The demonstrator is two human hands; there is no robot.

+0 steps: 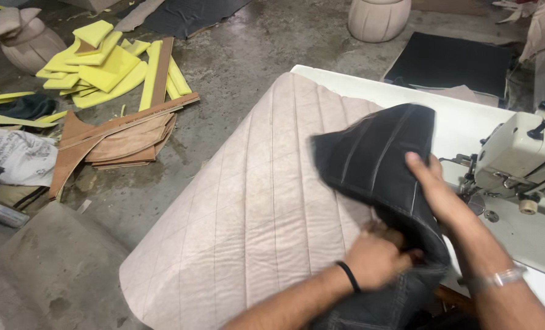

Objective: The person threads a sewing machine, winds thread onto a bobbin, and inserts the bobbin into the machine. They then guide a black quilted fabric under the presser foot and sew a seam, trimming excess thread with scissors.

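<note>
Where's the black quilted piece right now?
In the head view, right of centre, the black quilted piece lies on the beige quilted panel, held by both hands, just left of the sewing machine.

Soft even daylight, hands motion-blurred
</note>
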